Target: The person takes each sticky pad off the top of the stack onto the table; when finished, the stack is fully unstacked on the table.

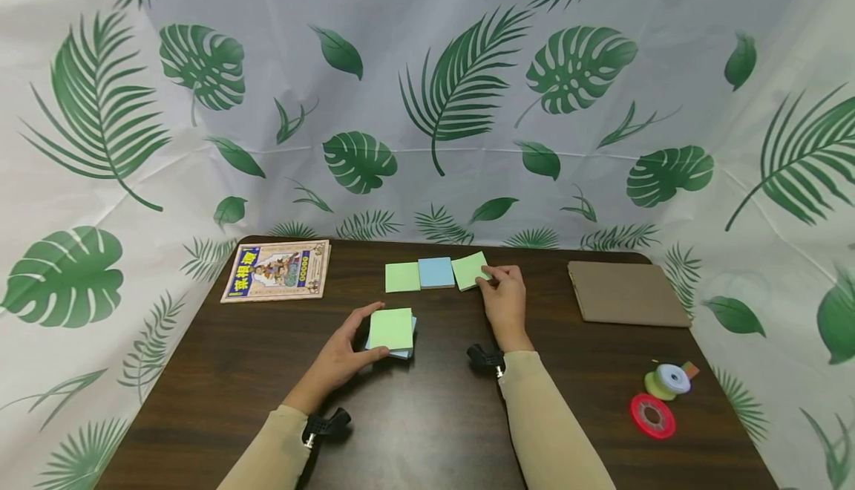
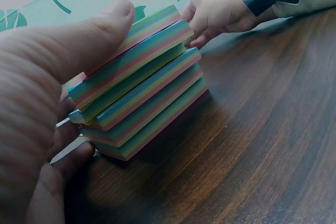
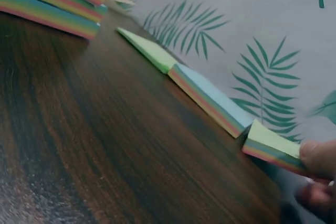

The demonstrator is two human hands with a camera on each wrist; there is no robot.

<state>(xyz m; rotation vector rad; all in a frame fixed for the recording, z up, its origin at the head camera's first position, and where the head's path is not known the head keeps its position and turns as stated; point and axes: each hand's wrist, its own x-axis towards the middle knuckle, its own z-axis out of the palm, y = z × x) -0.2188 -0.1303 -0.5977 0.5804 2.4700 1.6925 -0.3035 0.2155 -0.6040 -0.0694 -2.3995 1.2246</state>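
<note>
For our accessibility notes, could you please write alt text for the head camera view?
A person's left hand grips a stack of sticky-note pads on a dark wooden table, while the right hand pinches the rightmost green pad in a row of three. A colourful book lies far left.

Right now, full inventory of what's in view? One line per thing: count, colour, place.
row of sticky-note pads: 3, green, blue, green, far middle of table, side by side
stack of sticky-note pads: several, green on top, rainbow edges, table centre
booklet: 1, yellow and blue cover, far left of table
brown folder: 1, brown, far right of table
tape rolls: 1 red, 1 pale with a yellow-green one, near right of table
table: 1, dark wood
backdrop: white, green leaf print, behind and at both sides
left hand: grips the stack
right hand: pinches the rightmost green pad
</note>
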